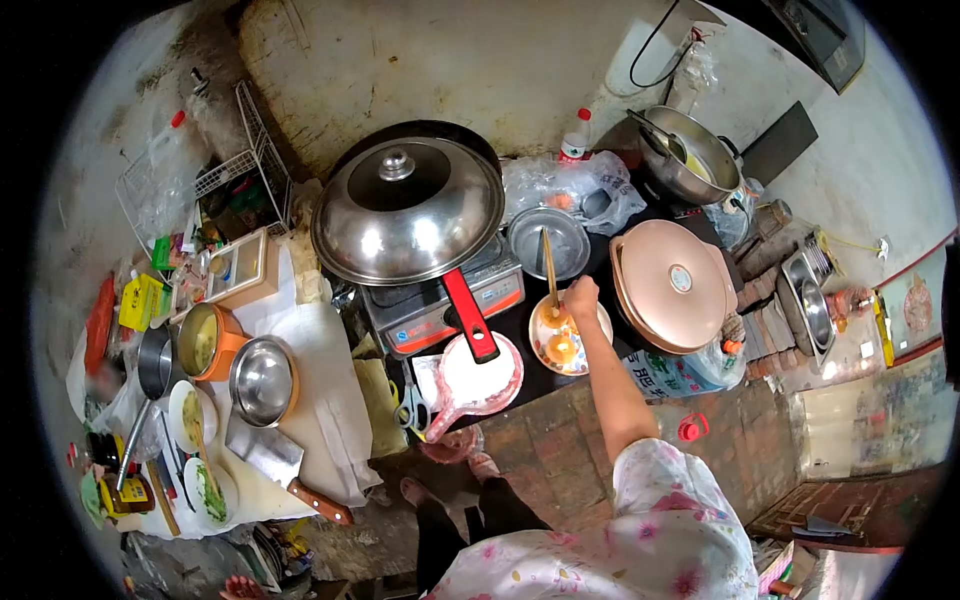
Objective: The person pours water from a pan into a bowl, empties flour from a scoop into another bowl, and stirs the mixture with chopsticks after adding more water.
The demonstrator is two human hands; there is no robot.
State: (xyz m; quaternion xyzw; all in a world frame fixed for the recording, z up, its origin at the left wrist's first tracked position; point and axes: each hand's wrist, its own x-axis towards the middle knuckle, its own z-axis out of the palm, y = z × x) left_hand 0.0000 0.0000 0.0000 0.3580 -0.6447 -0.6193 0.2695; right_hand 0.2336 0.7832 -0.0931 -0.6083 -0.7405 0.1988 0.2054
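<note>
My right hand (580, 298) is closed around a pair of wooden chopsticks (549, 262). Their lower ends reach into a patterned bowl (598, 318) in which yellow-orange egg (562, 347) lies. At the bottom edge of the view, low and to the left, is my left hand (243, 588); only its fingers show, apart and holding nothing. Just left of the bowl sits a pink-handled pan (455, 405) with white powder in it. Behind the bowl stands a metal bowl (550, 243).
A lidded wok (410, 225) with a red handle rests on a portable stove (440, 310). To the right is a pink lidded pot (675, 280). A cleaver (275, 460), a steel bowl (264, 380) and small dishes lie on the left table. Scissors (410, 400) lie near the front edge.
</note>
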